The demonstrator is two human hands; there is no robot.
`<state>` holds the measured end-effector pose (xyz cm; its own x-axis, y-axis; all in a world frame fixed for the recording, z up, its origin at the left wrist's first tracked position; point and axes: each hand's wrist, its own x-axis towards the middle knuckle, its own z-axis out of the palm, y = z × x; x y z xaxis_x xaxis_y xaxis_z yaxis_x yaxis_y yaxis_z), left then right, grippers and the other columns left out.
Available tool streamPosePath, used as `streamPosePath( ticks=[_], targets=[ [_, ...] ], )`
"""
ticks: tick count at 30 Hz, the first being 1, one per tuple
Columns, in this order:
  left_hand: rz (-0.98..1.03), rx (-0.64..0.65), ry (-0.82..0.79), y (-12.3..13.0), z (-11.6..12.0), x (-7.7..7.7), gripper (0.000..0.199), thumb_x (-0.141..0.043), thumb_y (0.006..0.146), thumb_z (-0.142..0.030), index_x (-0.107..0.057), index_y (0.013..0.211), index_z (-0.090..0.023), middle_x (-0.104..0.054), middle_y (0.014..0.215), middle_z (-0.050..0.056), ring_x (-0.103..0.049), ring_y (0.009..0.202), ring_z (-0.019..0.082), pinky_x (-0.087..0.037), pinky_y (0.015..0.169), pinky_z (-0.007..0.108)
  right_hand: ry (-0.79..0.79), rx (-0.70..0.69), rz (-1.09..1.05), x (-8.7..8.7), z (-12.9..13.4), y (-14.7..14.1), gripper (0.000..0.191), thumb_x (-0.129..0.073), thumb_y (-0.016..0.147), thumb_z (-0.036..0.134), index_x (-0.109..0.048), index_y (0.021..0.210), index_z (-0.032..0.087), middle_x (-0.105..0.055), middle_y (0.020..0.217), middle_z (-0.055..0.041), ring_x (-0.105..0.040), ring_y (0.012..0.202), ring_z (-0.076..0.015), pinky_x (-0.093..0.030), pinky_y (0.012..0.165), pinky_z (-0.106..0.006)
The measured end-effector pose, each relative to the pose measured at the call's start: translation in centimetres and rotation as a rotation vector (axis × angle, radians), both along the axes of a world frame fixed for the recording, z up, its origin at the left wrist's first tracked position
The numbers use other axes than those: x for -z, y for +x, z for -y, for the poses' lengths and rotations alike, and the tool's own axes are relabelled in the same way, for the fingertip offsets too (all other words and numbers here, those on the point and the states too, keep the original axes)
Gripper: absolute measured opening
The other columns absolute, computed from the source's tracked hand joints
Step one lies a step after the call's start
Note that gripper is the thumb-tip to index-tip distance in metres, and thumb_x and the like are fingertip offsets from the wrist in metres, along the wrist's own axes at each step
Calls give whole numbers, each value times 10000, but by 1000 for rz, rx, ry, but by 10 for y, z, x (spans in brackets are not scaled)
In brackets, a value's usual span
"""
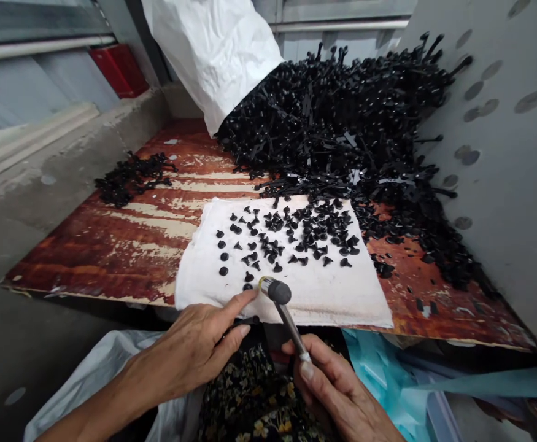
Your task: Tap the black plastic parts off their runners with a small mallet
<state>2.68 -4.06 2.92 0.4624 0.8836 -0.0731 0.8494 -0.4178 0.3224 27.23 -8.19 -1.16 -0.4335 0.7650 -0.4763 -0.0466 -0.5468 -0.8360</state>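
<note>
My right hand [328,383] is wrapped round the metal handle of a small mallet [287,316]. The mallet's dark round head [275,290] is over the front of a white cloth [332,301]. My left hand [204,337] is left of the mallet, its index finger stretched out by a small black round-headed piece [248,286] on the cloth. Between that hand's thumb and fingers shows a dark black plastic part [248,320], seemingly held and partly hidden. Many small black stemmed pieces [314,227] lie scattered over the cloth.
A big heap of black plastic parts [332,116] spills from a white sack [217,55] behind the cloth. A smaller pile [132,178] lies left on the worn red-brown board [134,245]. A grey panel [502,184] bounds the right side. Teal sheeting [378,380] hangs below.
</note>
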Motion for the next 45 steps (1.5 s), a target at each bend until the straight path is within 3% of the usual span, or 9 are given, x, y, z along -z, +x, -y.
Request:
streamPosePath(
  ticks=[9, 15, 21, 31, 35, 40, 45],
  targets=[
    [-39, -3, 160, -1, 2, 11, 470, -344, 967, -318, -477, 1408, -220, -671, 700, 26, -655, 630, 210, -509, 660, 324, 117, -92, -91, -4, -25, -21, 511, -528, 871, 639, -587, 1125, 199, -355, 659, 48, -304, 546, -86, -233, 457, -200],
    [-30, -63, 95, -4, 2, 7, 473, -351, 975, -360, -464, 1416, -228, -600, 622, -11, -616, 595, 197, -472, 648, 304, 113, -111, 11, 3, -21, -15, 488, -473, 904, 627, -554, 1159, 218, -393, 672, 49, -240, 484, -61, -157, 399, -195],
    [15, -110, 19, -5, -2, 4, 481, -346, 972, -396, -481, 1406, -241, -551, 578, -27, -572, 546, 189, -448, 631, 291, 33, -100, -8, -1, -14, -6, 518, -478, 892, 650, -530, 1162, 211, -346, 629, 69, -267, 475, -63, -179, 409, -199],
    [42, -133, -36, -7, -2, 8, 490, -348, 971, -403, -465, 1413, -227, -582, 612, -22, -567, 547, 181, -464, 652, 290, 255, -130, 60, -5, -32, -20, 448, -468, 913, 612, -611, 1076, 220, -433, 726, 18, -355, 599, -104, -318, 507, -209],
    [66, -119, -18, -7, -5, 8, 492, -338, 976, -399, -462, 1420, -227, -579, 614, -22, -582, 572, 178, -457, 638, 271, 161, -148, 108, -5, -22, -11, 517, -460, 898, 654, -578, 1135, 209, -420, 728, 25, -343, 597, -93, -287, 502, -202],
    [66, -157, -50, -3, -2, 7, 510, -331, 978, -414, -440, 1439, -226, -579, 611, -23, -553, 541, 169, -450, 641, 270, -48, -104, 32, -9, -13, -2, 595, -520, 843, 698, -540, 1155, 192, -317, 626, 75, -264, 505, -61, -164, 444, -205],
    [81, -154, -20, -5, 3, 2, 533, -347, 972, -452, -424, 1453, -236, -602, 646, -19, -558, 557, 156, -443, 632, 259, -51, -22, 1, -12, -15, -3, 628, -555, 803, 719, -537, 1134, 186, -320, 599, 90, -257, 484, -49, -149, 444, -206]
  ],
)
